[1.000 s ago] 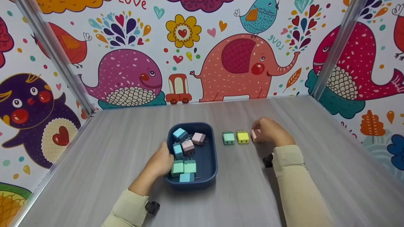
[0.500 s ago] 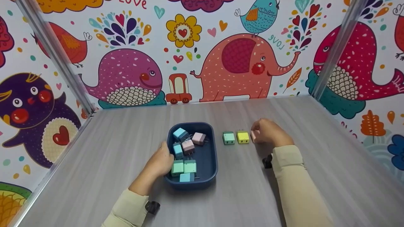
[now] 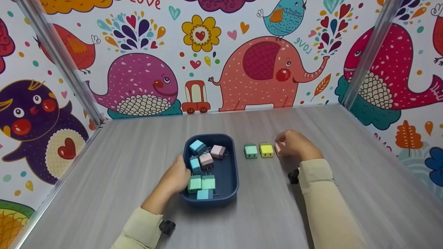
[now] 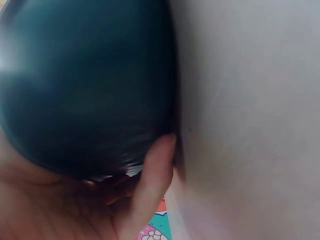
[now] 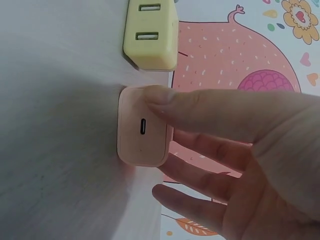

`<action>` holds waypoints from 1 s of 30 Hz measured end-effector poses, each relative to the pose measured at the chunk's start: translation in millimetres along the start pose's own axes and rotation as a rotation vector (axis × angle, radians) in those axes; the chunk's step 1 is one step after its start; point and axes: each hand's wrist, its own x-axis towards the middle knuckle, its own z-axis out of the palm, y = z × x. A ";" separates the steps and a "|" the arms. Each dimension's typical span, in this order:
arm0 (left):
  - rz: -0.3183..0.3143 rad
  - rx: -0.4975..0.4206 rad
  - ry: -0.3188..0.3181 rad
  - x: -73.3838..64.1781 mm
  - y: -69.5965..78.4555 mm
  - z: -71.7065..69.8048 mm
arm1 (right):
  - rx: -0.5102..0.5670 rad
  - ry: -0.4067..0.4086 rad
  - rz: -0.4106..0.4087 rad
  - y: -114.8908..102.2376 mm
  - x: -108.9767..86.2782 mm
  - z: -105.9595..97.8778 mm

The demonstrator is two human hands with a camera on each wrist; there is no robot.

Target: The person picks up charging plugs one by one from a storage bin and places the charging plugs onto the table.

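My right hand (image 3: 296, 143) pinches a pink charger plug (image 5: 142, 130) between thumb and fingers; its face has one small oval port. Beside it stands a yellow charger plug (image 3: 266, 150) with two USB slots, and left of that a green charger plug (image 3: 251, 151). At the left side of a dark blue plastic bin (image 3: 230, 180), my left hand (image 3: 176, 176) grips the wall, with the thumb (image 4: 159, 160) low along the outside in the left wrist view. Inside the bin lie several charger plugs, among them a blue plug (image 3: 198, 147), a pink plug (image 3: 218, 152) and a green plug (image 3: 208, 183).
The bin and the row of plugs rest on a grey wood-grain table (image 3: 138, 145). Walls printed with cartoon animals (image 3: 259, 76) enclose its back and sides. Metal posts (image 3: 363, 55) stand at the back corners.
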 end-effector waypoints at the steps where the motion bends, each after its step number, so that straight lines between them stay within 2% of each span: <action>1: 0.000 0.000 -0.001 0.0 0.2 -0.2 | 0.004 -0.001 0.002 0.1 -0.1 -0.1; 20: -0.022 -0.001 -0.004 0.1 0.9 0.2 | 0.006 -0.004 -0.011 1.4 -0.3 -0.2; 30: -0.012 -0.004 -0.012 -0.6 1.9 -2.1 | -0.012 0.011 -0.029 0.8 1.4 1.3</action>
